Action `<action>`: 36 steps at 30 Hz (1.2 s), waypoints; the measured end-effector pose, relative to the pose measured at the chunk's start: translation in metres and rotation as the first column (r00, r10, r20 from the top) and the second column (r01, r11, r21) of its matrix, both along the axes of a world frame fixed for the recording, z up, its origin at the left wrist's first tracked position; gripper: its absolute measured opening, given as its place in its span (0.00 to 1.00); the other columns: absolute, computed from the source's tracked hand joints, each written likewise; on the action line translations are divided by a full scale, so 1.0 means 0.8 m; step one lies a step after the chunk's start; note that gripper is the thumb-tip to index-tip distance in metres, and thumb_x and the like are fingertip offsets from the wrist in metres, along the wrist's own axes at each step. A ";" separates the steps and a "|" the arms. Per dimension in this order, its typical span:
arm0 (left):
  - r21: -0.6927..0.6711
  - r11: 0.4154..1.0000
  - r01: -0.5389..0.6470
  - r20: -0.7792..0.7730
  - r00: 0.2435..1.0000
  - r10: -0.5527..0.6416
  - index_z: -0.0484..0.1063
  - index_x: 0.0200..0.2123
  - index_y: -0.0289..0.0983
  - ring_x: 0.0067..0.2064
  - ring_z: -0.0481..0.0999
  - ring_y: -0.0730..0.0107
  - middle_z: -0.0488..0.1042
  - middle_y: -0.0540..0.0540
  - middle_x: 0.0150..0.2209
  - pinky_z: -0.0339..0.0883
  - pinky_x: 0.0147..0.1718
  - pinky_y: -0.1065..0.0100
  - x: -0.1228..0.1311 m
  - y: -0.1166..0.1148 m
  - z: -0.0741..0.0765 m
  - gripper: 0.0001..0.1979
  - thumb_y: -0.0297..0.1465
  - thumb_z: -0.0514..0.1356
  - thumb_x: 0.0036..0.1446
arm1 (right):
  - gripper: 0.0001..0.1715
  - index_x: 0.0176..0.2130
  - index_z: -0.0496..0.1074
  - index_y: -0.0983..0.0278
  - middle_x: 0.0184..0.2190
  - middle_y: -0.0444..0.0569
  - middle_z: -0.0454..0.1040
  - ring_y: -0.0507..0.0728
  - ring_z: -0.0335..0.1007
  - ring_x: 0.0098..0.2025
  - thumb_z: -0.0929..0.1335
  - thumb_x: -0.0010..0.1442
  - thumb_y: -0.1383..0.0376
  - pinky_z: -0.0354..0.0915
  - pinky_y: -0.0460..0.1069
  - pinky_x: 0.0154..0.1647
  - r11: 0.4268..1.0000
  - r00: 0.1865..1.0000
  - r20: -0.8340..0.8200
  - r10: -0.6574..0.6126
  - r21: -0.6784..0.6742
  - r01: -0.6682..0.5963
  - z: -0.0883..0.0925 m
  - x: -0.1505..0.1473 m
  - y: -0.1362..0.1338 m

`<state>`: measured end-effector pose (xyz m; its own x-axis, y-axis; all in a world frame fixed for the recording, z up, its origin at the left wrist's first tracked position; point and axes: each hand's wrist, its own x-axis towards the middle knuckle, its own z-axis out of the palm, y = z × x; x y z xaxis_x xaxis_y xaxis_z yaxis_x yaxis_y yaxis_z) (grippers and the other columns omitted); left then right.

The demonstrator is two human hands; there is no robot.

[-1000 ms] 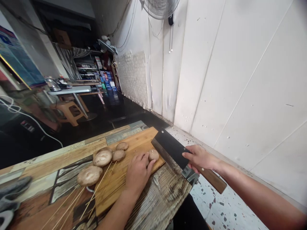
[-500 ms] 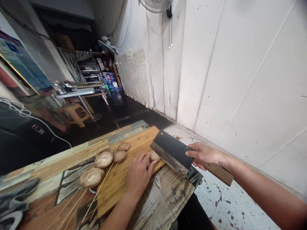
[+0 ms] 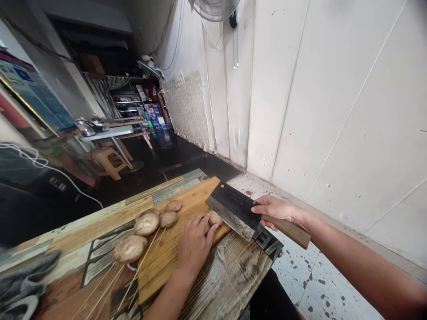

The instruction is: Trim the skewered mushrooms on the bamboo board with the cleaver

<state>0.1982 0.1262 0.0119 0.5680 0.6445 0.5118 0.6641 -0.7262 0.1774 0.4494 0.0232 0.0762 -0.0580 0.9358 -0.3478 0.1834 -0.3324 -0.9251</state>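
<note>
My left hand (image 3: 194, 240) is closed around a brown mushroom (image 3: 215, 218) and presses it on the wooden cutting board (image 3: 156, 271). Wrapped round the handle end of a dark cleaver (image 3: 233, 205), my right hand (image 3: 271, 211) has its thumb and fingers on the blade near the wooden handle. The blade is tilted, its edge close beside the held mushroom; whether they touch I cannot tell. Several more mushrooms (image 3: 147, 223) lie at the board's left side. Thin wooden skewers (image 3: 147, 258) run from under them toward me, partly on the board.
The plank-patterned table (image 3: 233, 271) ends at a corner right of the board, above a speckled floor (image 3: 310, 280). A grey cloth (image 3: 36, 266) lies at the left. A white wall (image 3: 316, 89) rises on the right; farther back stand a stool (image 3: 108, 162) and a small table (image 3: 110, 132).
The cleaver and my right hand have moved slightly left, nearer the held mushroom. My left hand keeps its hold. The view has shifted a little.
</note>
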 end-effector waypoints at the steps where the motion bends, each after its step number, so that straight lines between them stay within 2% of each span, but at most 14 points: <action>1: -0.002 1.000 0.000 0.001 1.000 0.000 0.70 0.50 0.36 0.50 0.68 0.59 0.72 0.41 0.48 0.63 0.49 0.58 0.000 0.000 0.000 0.23 0.44 0.50 0.60 | 0.15 0.24 0.59 0.64 0.11 0.42 0.67 0.48 0.57 0.09 0.63 0.58 0.61 0.55 0.41 0.08 1.000 1.000 -0.005 0.013 -0.007 -0.013 0.000 0.001 0.000; 8: -0.025 1.000 -0.013 -0.006 1.000 0.013 0.71 0.49 0.36 0.50 0.68 0.58 0.72 0.41 0.49 0.63 0.49 0.57 0.001 -0.001 0.002 0.23 0.44 0.50 0.59 | 0.21 0.20 0.58 0.64 0.07 0.41 0.63 0.47 0.54 0.07 0.65 0.57 0.55 0.53 0.40 0.07 0.998 0.998 -0.041 0.037 -0.056 -0.039 0.002 0.004 -0.015; 14: -0.047 0.999 -0.010 0.000 1.000 0.010 0.72 0.48 0.37 0.49 0.68 0.59 0.72 0.42 0.48 0.63 0.49 0.57 0.001 0.000 0.002 0.23 0.44 0.50 0.59 | 0.12 0.27 0.57 0.63 0.13 0.44 0.70 0.48 0.59 0.09 0.63 0.59 0.63 0.55 0.40 0.07 0.998 0.993 -0.113 -0.027 -0.067 0.019 -0.010 0.000 0.008; 17: -0.039 0.999 -0.014 -0.005 1.000 0.013 0.71 0.49 0.36 0.50 0.68 0.59 0.72 0.41 0.48 0.62 0.50 0.57 0.001 0.000 0.002 0.23 0.44 0.50 0.59 | 0.09 0.28 0.57 0.64 0.14 0.44 0.70 0.48 0.60 0.10 0.62 0.59 0.64 0.57 0.40 0.08 0.997 0.994 -0.103 -0.028 -0.070 0.021 -0.008 0.000 0.014; 21: -0.015 0.999 -0.042 0.002 0.999 0.042 0.71 0.49 0.36 0.50 0.68 0.57 0.72 0.41 0.49 0.60 0.51 0.56 0.002 -0.003 0.004 0.23 0.44 0.50 0.59 | 0.14 0.27 0.57 0.63 0.15 0.43 0.70 0.48 0.59 0.10 0.64 0.58 0.59 0.57 0.41 0.08 1.000 0.995 -0.102 -0.023 0.003 0.023 0.002 0.008 -0.001; 24: -0.012 0.998 -0.061 0.010 0.998 0.061 0.72 0.47 0.37 0.51 0.68 0.57 0.73 0.42 0.48 0.57 0.52 0.55 0.003 -0.005 0.010 0.23 0.45 0.50 0.58 | 0.17 0.28 0.56 0.63 0.15 0.44 0.70 0.48 0.59 0.10 0.67 0.55 0.56 0.56 0.41 0.07 0.995 0.989 -0.119 -0.084 0.035 0.089 0.004 0.013 -0.021; 27: -0.026 0.997 -0.074 0.019 0.997 0.074 0.72 0.46 0.37 0.51 0.68 0.59 0.73 0.42 0.47 0.55 0.52 0.56 0.008 -0.006 0.018 0.21 0.43 0.50 0.59 | 0.19 0.28 0.56 0.63 0.14 0.43 0.69 0.48 0.58 0.10 0.67 0.54 0.54 0.56 0.41 0.07 0.988 0.976 -0.163 -0.147 0.029 0.153 -0.011 0.014 -0.035; 30: -0.088 0.991 -0.101 -0.029 0.995 0.099 0.73 0.45 0.36 0.48 0.70 0.59 0.74 0.41 0.46 0.56 0.50 0.58 0.016 -0.005 0.028 0.21 0.43 0.53 0.57 | 0.18 0.29 0.56 0.62 0.15 0.43 0.70 0.47 0.58 0.10 0.67 0.54 0.55 0.58 0.41 0.08 0.975 0.940 -0.267 -0.210 0.015 0.222 -0.040 0.006 -0.043; 33: -0.171 0.974 -0.148 -0.107 0.986 0.132 0.74 0.41 0.38 0.43 0.71 0.58 0.75 0.42 0.42 0.59 0.43 0.61 0.026 -0.004 0.040 0.20 0.45 0.54 0.54 | 0.16 0.30 0.55 0.62 0.16 0.41 0.69 0.47 0.58 0.11 0.65 0.56 0.56 0.58 0.41 0.08 0.948 0.879 -0.370 -0.300 -0.014 0.317 -0.069 -0.011 -0.045; 36: -0.247 0.951 -0.184 -0.160 0.976 0.147 0.75 0.36 0.38 0.38 0.72 0.62 0.76 0.43 0.37 0.58 0.34 0.66 0.035 -0.002 0.056 0.17 0.43 0.54 0.54 | 0.14 0.31 0.54 0.61 0.15 0.40 0.68 0.47 0.57 0.10 0.64 0.57 0.57 0.58 0.41 0.08 0.908 0.811 -0.441 -0.385 -0.025 0.418 -0.084 -0.028 -0.045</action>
